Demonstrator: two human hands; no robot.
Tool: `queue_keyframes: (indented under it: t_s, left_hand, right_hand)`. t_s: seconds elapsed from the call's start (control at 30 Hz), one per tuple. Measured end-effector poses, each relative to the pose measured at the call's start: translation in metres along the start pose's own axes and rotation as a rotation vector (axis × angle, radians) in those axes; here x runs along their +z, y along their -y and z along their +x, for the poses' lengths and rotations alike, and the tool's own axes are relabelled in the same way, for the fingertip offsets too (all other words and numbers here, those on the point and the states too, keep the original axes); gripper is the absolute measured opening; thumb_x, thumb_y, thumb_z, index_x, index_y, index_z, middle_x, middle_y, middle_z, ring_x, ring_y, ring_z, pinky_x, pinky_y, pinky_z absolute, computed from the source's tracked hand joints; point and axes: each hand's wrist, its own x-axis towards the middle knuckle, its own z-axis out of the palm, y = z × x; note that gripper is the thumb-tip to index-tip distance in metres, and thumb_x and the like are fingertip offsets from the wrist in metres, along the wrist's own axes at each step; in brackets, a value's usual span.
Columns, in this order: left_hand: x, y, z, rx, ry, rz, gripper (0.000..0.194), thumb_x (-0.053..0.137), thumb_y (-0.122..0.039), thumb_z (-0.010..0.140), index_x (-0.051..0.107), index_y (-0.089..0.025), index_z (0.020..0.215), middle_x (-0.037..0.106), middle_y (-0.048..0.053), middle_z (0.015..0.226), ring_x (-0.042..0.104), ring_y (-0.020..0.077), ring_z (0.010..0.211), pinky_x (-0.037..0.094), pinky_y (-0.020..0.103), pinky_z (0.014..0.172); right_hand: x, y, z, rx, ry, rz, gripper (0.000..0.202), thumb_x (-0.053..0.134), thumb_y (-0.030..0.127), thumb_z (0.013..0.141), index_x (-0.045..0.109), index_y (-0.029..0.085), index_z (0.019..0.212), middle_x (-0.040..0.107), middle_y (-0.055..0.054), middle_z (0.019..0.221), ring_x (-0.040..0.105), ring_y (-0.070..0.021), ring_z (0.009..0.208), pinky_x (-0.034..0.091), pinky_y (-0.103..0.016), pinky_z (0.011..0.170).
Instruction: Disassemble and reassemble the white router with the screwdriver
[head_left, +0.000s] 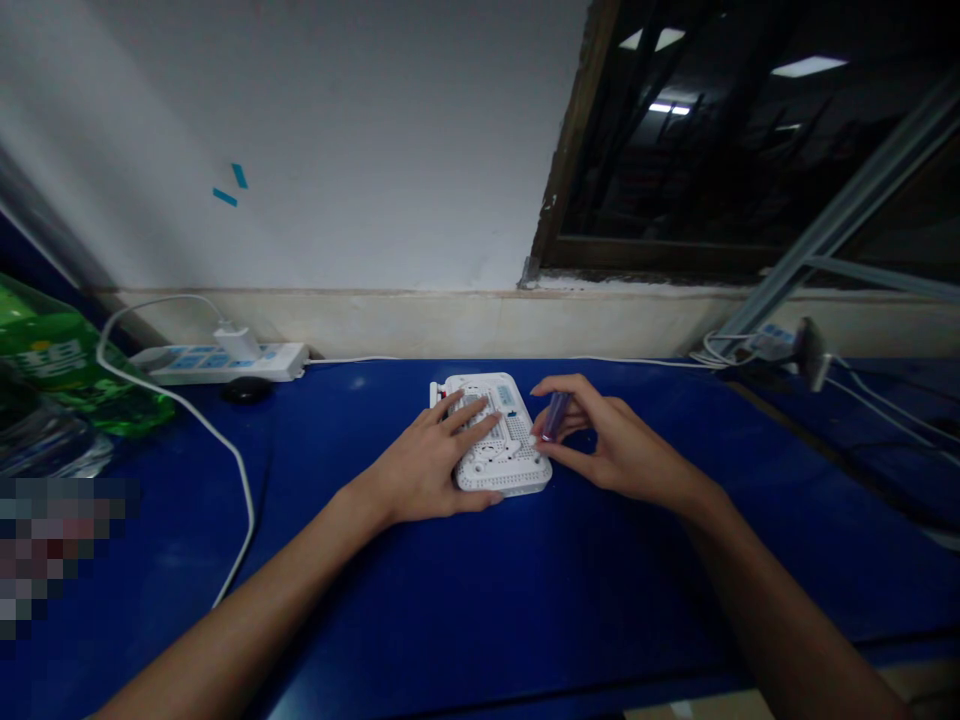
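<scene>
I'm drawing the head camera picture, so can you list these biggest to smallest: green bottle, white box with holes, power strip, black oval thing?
1. Green bottle
2. White box with holes
3. Power strip
4. Black oval thing

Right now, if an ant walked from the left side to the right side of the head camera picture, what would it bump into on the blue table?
Green bottle → power strip → left hand → white box → right hand → bunched wires.

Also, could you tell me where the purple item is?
In the head view, the purple item is in the right hand, just right of the white device.
</scene>
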Motion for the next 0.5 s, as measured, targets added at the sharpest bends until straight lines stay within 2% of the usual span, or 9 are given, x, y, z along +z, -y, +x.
queue_keyframes:
  t_s: [0.17,0.5]
  left_hand:
    - [0.0008,0.0007,-0.0006,-0.007,0.017,0.01,0.095,0.059,-0.072,0.084,0.029,-0.018,0.156,0.03,0.015,0.16,0.022,0.0355,0.149,0.02,0.057,0.121]
    - [-0.0013,-0.0009,0.0014,-0.016,0.021,0.027,0.097,0.063,-0.071,0.081,0.03,-0.018,0.155,0.031,0.016,0.159,0.022,0.036,0.149,0.021,0.057,0.12]
  right_hand:
    - [-0.001,0.0002,-0.0017,-0.024,-0.011,0.012,0.052,0.068,0.023,0.087,0.045,0.03,0.133,0.071,-0.002,0.102,0.071,-0.0198,0.089,0.062,-0.035,0.08]
    - [-0.0025,0.0002,-0.0028,-0.086,-0.177,0.055,0.057,0.071,0.021,0.085,0.045,0.027,0.135,0.071,-0.004,0.099,0.073,-0.0214,0.09,0.062,-0.038,0.084]
